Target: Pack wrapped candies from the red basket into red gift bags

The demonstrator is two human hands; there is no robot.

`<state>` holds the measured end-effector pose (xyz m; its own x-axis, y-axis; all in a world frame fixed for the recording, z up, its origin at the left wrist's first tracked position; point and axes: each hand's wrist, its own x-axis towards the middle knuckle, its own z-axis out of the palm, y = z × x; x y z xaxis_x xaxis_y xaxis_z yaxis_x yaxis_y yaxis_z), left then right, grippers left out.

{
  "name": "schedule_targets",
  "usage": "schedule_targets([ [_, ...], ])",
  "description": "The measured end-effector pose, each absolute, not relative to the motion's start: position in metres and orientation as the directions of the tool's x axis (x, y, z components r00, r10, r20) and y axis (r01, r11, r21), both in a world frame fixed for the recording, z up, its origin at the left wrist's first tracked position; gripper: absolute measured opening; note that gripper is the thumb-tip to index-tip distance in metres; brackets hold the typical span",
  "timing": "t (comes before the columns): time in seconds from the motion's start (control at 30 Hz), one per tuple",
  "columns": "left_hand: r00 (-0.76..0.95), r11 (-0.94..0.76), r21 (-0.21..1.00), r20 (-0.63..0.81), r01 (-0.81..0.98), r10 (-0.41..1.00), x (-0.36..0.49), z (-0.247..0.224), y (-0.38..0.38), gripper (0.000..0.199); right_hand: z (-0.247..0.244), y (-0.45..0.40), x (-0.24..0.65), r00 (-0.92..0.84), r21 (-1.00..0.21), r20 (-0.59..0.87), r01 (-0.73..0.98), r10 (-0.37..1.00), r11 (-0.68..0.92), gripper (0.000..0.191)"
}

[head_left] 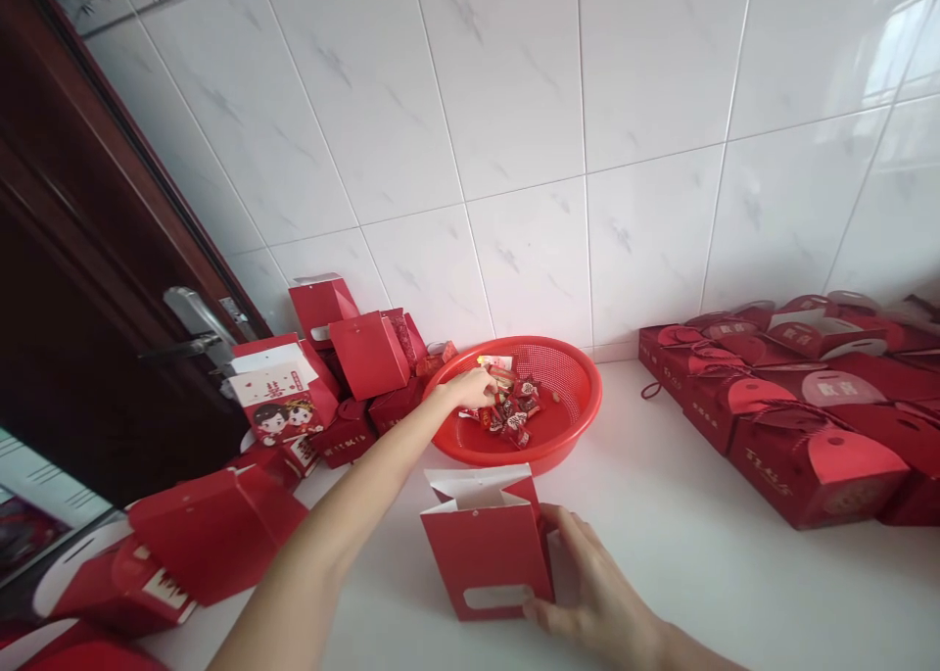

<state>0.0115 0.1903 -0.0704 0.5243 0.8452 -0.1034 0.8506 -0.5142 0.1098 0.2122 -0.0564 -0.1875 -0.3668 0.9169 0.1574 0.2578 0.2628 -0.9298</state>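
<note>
My left hand reaches into a red plastic basket, its fingers curled down on the wrapped candies heaped there. Part of the pile and the fingertips are hidden by the hand. In front of the basket, a red paper gift box stands upright with its top open, showing a white inside and a pale window low on the front. My right hand grips this box at its right side, thumb at the front lower corner and fingers along the side.
Filled-out red gift boxes stand in rows at the right. More red boxes and bags crowd the left, one with a cartoon couple. A tiled wall rises behind the white table; a dark door with a handle is at left.
</note>
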Motion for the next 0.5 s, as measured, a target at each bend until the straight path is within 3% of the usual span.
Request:
schedule_targets([
  [0.23, 0.548, -0.557, 0.039, -0.242, 0.83, 0.8, 0.032, -0.069, 0.176, 0.028, -0.188, -0.057, 0.212, -0.372, -0.927, 0.115, 0.293, 0.921, 0.235, 0.073],
  [0.43, 0.57, -0.586, 0.06, -0.333, 0.808, 0.751, 0.048, -0.079, 0.173, 0.097, -0.181, -0.059, 0.213, -0.385, -0.935, 0.086, 0.286, 0.919, 0.207, 0.07],
  [0.5, 0.563, -0.58, 0.069, -0.357, 0.812, 0.746, 0.049, -0.082, 0.174, 0.107, -0.179, -0.06, 0.213, -0.388, -0.937, 0.07, 0.292, 0.919, 0.194, 0.072],
])
